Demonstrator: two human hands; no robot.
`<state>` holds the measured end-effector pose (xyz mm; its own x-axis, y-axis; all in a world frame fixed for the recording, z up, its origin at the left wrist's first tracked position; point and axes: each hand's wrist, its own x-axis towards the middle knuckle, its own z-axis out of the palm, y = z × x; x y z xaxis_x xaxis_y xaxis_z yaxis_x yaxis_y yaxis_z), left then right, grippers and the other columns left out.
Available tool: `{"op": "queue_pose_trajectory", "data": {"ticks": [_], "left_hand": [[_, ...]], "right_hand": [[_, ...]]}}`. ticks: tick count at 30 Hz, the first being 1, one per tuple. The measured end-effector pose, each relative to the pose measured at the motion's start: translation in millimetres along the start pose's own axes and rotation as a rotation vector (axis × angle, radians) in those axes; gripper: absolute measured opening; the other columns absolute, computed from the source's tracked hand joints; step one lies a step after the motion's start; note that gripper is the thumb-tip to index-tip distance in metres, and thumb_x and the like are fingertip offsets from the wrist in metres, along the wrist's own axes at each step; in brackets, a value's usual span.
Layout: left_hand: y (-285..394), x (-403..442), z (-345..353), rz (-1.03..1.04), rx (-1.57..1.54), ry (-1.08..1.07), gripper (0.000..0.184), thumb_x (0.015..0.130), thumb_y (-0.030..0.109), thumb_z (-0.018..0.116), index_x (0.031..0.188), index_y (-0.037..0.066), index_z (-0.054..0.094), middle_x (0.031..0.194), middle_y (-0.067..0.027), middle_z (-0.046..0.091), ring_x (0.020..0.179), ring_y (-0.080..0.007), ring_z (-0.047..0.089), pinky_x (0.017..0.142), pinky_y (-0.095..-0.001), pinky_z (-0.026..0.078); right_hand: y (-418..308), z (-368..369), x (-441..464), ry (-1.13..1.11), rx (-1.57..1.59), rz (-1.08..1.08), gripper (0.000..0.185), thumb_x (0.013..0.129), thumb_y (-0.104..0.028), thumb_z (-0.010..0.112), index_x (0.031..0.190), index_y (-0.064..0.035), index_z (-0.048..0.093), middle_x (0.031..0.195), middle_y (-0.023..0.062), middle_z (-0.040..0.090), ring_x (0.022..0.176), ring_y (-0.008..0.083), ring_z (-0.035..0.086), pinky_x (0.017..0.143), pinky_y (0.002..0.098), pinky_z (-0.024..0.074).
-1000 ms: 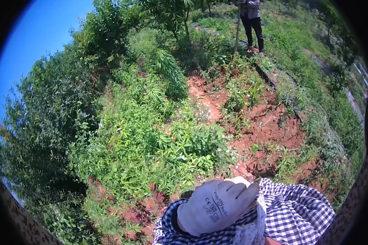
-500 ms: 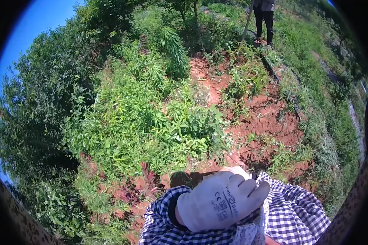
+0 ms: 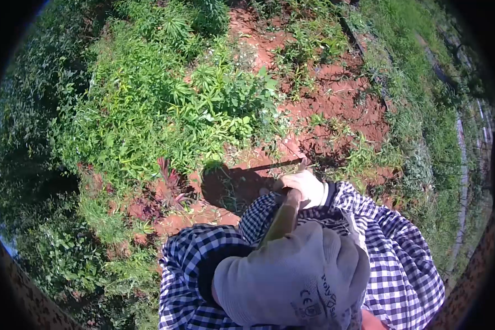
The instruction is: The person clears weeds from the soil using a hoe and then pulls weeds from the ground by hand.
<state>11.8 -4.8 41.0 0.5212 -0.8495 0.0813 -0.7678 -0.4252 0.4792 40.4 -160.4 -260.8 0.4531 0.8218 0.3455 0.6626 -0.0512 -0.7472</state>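
A wooden handle (image 3: pixel 283 221) slants up and away from my body at the bottom centre. My left hand (image 3: pixel 297 275), in a pale glove with dark print, is closed over its near part, close to the camera. Farther along, my right hand (image 3: pixel 302 186), also in a pale glove, is wrapped round the handle, whose tip pokes out just past the fingers. Black-and-white checked sleeves (image 3: pixel 390 247) cover both arms. The near end of the handle is hidden behind my left hand.
Leafy green plants (image 3: pixel 148 110) grow ahead and to the left, with a reddish plant (image 3: pixel 169 179) nearer. Bare red soil (image 3: pixel 352 104) lies ahead to the right, bordered by a dark strip (image 3: pixel 355 38) and grass (image 3: pixel 418 110). Shadows fall on the soil before my hands.
The view has tilted down, and the person standing with a long pole has left it. My left hand appears larger and closer. My right hand and the wooden handle now show clearly.
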Motion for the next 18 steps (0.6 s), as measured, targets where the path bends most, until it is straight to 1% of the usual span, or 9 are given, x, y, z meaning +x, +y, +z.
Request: {"op": "queue_pose_trajectory", "data": {"ticks": [2, 5, 6, 8, 11, 12, 14, 17, 18], "left_hand": [[-6, 2, -6, -0.054, -0.288, -0.308, 0.018, 0.062, 0.023, 0.059, 0.072, 0.008, 0.060, 0.063, -0.0021, 0.049, 0.056, -0.0137, 0.049, 0.050, -0.0268, 0.041], [-4, -3, 2, -0.013, -0.211, -0.235, 0.016, 0.062, 0.023, 0.059, 0.069, 0.008, 0.057, 0.062, -0.0018, 0.048, 0.055, -0.0131, 0.047, 0.050, -0.0256, 0.042], [-2, -4, 3, -0.055, -0.241, -0.200, 0.016, 0.062, 0.022, 0.059, 0.068, 0.008, 0.056, 0.062, -0.0016, 0.047, 0.055, -0.0131, 0.047, 0.051, -0.0257, 0.042], [1, -8, 6, -0.098, -0.274, -0.165, 0.015, 0.062, 0.022, 0.059, 0.068, 0.008, 0.056, 0.062, -0.0014, 0.047, 0.055, -0.0130, 0.047, 0.052, -0.0257, 0.043], [6, -15, 19, -0.168, -0.227, -0.078, 0.014, 0.062, 0.020, 0.060, 0.069, 0.008, 0.057, 0.063, -0.0004, 0.047, 0.057, -0.0126, 0.049, 0.054, -0.0247, 0.045], [7, -20, 32, -0.099, 0.063, 0.144, 0.013, 0.062, 0.020, 0.060, 0.069, 0.009, 0.057, 0.063, 0.0002, 0.047, 0.058, -0.0121, 0.049, 0.056, -0.0244, 0.046], [10, -22, 42, -0.021, 0.353, 0.363, 0.013, 0.061, 0.019, 0.061, 0.070, 0.010, 0.057, 0.063, 0.0008, 0.046, 0.059, -0.0117, 0.049, 0.057, -0.0241, 0.046], [12, -16, 36, -0.071, 0.322, 0.414, 0.012, 0.062, 0.018, 0.062, 0.070, 0.010, 0.057, 0.063, 0.0016, 0.046, 0.058, -0.0111, 0.049, 0.060, -0.0238, 0.048], [13, -11, 21, -0.176, 0.125, 0.227, 0.011, 0.063, 0.018, 0.062, 0.070, 0.011, 0.058, 0.064, 0.0015, 0.046, 0.059, -0.0111, 0.049, 0.062, -0.0242, 0.049]], "right_hand": [[5, 7, -2, -0.115, 0.070, 0.085, 0.054, 0.058, -0.028, 0.064, 0.107, -0.0084, 0.050, 0.094, 0.0101, 0.058, 0.081, 0.0298, 0.061, 0.067, 0.0396, 0.0497], [-1, 4, 5, -0.105, 0.131, 0.075, 0.047, 0.065, -0.028, 0.062, 0.107, -0.0082, 0.051, 0.095, 0.0102, 0.059, 0.081, 0.0294, 0.061, 0.065, 0.0402, 0.0498], [0, 4, 6, -0.107, 0.131, 0.078, 0.047, 0.065, -0.028, 0.062, 0.107, -0.0082, 0.051, 0.095, 0.0102, 0.059, 0.081, 0.0294, 0.061, 0.065, 0.0402, 0.0498], [0, 7, 7, -0.061, 0.193, 0.031, 0.044, 0.067, -0.027, 0.073, 0.101, -0.0070, 0.054, 0.086, 0.0092, 0.060, 0.074, 0.0284, 0.061, 0.063, 0.0378, 0.0478], [1, 11, 7, -0.052, 0.143, 0.004, 0.044, 0.067, -0.027, 0.072, 0.102, -0.0067, 0.055, 0.087, 0.0089, 0.061, 0.074, 0.0284, 0.061, 0.064, 0.0382, 0.0478], [0, 11, 8, -0.054, 0.093, -0.006, 0.043, 0.068, -0.027, 0.071, 0.102, -0.0067, 0.055, 0.087, 0.0089, 0.061, 0.074, 0.0283, 0.061, 0.064, 0.0382, 0.0478], [-1, 10, 7, -0.071, 0.118, 0.035, 0.042, 0.068, -0.026, 0.071, 0.102, -0.0066, 0.055, 0.087, 0.0089, 0.061, 0.074, 0.0285, 0.061, 0.064, 0.0385, 0.0482], [-2, 8, 6, -0.083, 0.143, 0.091, 0.041, 0.069, -0.026, 0.070, 0.103, -0.0064, 0.056, 0.087, 0.0093, 0.061, 0.074, 0.0289, 0.062, 0.066, 0.0392, 0.0491], [-2, 8, 5, -0.077, 0.144, 0.104, 0.042, 0.070, -0.026, 0.069, 0.103, -0.0063, 0.056, 0.088, 0.0097, 0.061, 0.075, 0.0290, 0.062, 0.068, 0.0395, 0.0496]]}}
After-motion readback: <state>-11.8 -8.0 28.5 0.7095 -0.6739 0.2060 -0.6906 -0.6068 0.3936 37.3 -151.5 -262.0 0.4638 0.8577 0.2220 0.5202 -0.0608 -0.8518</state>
